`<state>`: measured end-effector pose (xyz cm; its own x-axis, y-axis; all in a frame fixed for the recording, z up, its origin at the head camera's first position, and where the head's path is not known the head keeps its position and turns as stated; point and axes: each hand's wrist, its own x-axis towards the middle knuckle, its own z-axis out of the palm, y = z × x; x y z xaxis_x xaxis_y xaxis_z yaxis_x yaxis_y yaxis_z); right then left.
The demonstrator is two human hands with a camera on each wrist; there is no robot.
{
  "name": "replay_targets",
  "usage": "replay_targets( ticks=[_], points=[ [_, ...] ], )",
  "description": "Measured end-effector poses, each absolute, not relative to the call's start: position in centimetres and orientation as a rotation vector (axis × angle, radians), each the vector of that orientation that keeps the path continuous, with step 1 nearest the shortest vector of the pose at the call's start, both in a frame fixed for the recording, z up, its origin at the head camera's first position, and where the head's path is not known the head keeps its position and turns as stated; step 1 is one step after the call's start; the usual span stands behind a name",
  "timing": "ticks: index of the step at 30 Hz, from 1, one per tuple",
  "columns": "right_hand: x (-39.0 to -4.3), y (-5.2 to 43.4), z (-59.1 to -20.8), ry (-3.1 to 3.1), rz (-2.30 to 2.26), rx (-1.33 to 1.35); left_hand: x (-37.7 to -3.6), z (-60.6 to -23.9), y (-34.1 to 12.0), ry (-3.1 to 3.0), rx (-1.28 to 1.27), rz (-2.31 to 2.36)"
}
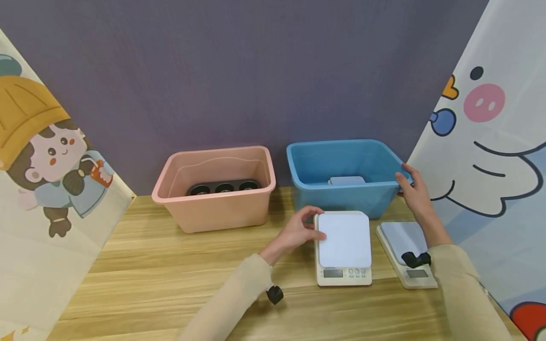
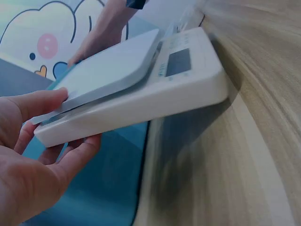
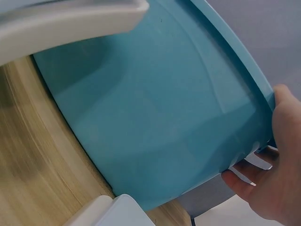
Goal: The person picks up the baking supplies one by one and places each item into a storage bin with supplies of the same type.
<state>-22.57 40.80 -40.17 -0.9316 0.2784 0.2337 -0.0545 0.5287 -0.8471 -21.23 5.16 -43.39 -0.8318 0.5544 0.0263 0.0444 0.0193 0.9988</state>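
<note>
My left hand point(image 1: 298, 229) grips a white kitchen scale point(image 1: 344, 240) by its far left corner. The thumb lies on the weighing plate and the fingers reach underneath, as the left wrist view shows. The scale point(image 2: 136, 84) is tilted there, its held end above the wood. My right hand point(image 1: 414, 189) holds the right front corner of a blue plastic bin point(image 1: 345, 201), thumb at the rim and fingers along the outside. A white flat piece point(image 1: 347, 180) shows inside the bin, mostly hidden by the front wall.
A second kitchen scale point(image 1: 405, 246) lies on the wooden table point(image 1: 170, 279) at the right, partly covered by my right forearm. To the left stands a pink bin point(image 1: 222, 208) with a dark muffin tin point(image 1: 223, 187) inside. A grey wall point(image 1: 239, 76) rises behind both bins.
</note>
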Motion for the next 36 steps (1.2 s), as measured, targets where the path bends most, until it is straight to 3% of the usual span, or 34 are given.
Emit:
replay_targets(
  ticks=[25, 36],
  points=[
    [-22.7, 40.8, -40.3, -2.42, 1.37, -0.191, -21.9, -35.7, 4.1, 2.1, 0.891, 1.975],
    [-22.7, 40.9, -40.4, -2.418, 1.38, -0.178, -22.6, -32.7, 4.5, 2.107, 0.86, 2.043]
  ],
)
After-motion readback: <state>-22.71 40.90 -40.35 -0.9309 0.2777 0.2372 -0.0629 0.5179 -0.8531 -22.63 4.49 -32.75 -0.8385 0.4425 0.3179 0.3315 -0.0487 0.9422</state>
